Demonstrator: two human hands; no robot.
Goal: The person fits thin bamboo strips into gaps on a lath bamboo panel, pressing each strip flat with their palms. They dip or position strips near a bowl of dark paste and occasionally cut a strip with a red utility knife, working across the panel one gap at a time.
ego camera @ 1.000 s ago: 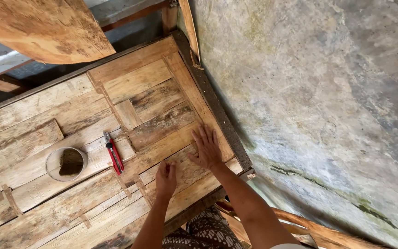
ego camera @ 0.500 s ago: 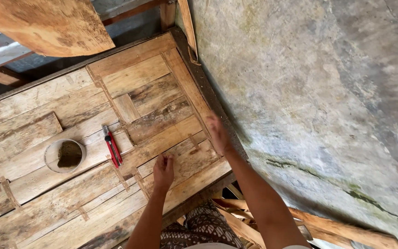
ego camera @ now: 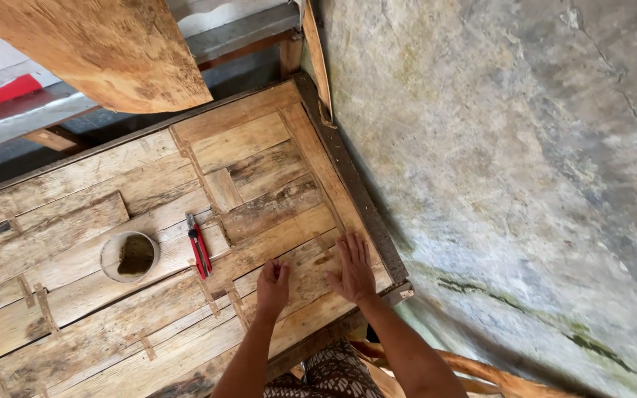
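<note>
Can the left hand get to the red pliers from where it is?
Probably yes. The left hand rests on the wooden panel, and the red pliers lie close beside it with only bare wood between them.

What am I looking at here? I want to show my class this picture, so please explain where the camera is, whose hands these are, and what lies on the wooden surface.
The camera sits on a person's head and looks down, so both arms belong to that person. There is no machine. The left hand rests on a panel of patched wooden planks, its fingers curled. The right hand lies flat on the same panel, fingers spread, close to the dark edge strip. Neither hand holds anything. Further left on the planks lie a small red-handled tool and a round shallow bowl with something dark inside. To the right is a stained concrete floor. A large rough slab of wood fills the top left.
</note>
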